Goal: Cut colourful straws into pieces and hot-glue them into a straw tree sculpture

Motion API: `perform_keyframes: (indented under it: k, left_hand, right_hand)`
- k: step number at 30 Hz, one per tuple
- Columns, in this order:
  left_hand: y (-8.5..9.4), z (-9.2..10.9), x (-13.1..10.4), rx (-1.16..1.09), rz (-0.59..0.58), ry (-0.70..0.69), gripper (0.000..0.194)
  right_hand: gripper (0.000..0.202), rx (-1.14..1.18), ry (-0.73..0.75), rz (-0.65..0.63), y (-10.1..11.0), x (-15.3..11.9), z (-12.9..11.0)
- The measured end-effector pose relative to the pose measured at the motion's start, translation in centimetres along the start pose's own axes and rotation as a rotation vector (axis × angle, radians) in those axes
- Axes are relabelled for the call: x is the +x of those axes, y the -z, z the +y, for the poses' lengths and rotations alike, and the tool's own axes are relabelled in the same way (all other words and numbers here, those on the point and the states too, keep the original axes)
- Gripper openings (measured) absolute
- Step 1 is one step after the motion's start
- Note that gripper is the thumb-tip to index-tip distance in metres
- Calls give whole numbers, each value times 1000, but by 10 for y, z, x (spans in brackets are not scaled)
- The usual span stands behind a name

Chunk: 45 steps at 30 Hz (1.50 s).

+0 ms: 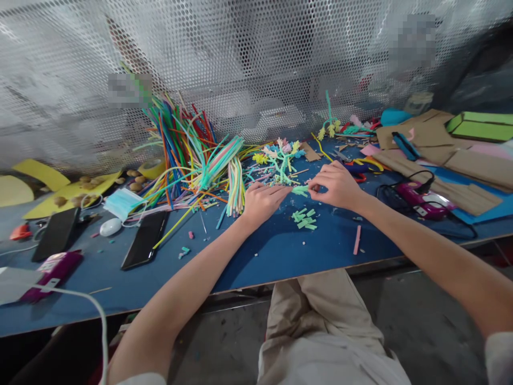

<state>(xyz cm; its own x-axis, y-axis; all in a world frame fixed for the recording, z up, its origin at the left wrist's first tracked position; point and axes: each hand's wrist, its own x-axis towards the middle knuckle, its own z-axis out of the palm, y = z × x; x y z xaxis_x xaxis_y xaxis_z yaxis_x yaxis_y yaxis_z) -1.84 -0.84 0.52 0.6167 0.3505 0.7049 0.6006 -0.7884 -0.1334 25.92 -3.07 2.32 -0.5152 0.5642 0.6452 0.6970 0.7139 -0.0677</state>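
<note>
My left hand (262,202) and my right hand (335,184) meet over the blue table, each with its fingertips closed on one end of a small light-green pipe-cleaner piece (300,190). It looks branched, but the fingers cover its ends. Just below lies a loose pile of short cut green pipe-cleaner bits (304,219). Behind the hands stands a branching pipe-cleaner sprig (284,160) with yellow, pink and blue tufts. To the left of my left hand is a bundle of pastel pipe cleaners (235,187).
A big heap of coloured pipe cleaners (176,144) leans on the perforated metal screen (272,64). Two phones, one a black phone (145,240), and a face mask (125,203) lie left. Pliers (366,164), cardboard (473,166) and a purple power strip (427,200) lie right.
</note>
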Motion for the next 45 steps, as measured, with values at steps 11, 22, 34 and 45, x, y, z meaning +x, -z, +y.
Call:
perform_keyframes:
  k: [11, 22, 34, 45]
  left_hand:
    - [-5, -1, 0, -8, 59, 125, 18]
    - [-9, -4, -2, -13, 1, 138, 23]
    - [-11, -4, -3, -90, -34, 229, 25]
    - [-3, -4, -1, -70, -105, 332, 29]
  right_hand:
    - [15, 118, -122, 0, 4, -2, 16]
    - [28, 235, -231, -65, -1, -2, 17]
    - [26, 272, -255, -279, 4, -3, 24]
    - [57, -90, -216, 192, 41, -6, 78]
